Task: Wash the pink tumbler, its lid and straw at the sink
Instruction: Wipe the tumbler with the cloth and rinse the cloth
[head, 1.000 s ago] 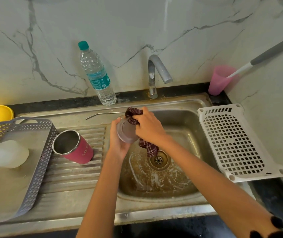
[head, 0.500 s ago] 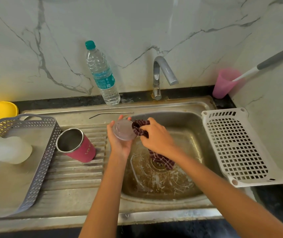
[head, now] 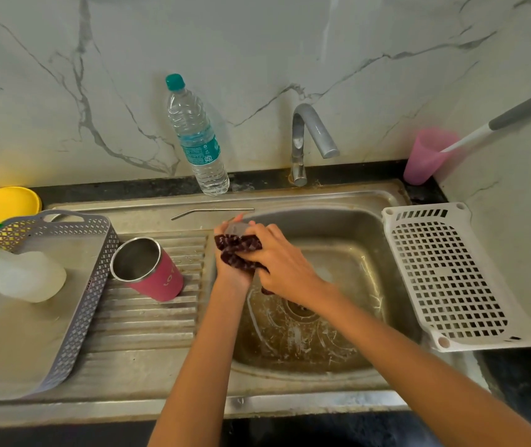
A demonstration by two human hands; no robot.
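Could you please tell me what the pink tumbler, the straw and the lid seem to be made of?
The tumbler looks like steel: shiny bare rim and inside, matte pink coat outside. The straw looks like bright metal too, thin and bent near one end. The lid is probably clear, slightly frosted plastic, though the cloth hides most of it.

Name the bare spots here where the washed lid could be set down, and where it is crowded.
Free: the drainboard in front of the pink tumbler, between grey tray and basin; the tray's near half; the white rack. Crowded: the basin's left rim, with left hand, right hand, lid and cloth; the back ledge with straw, bottle, tap.
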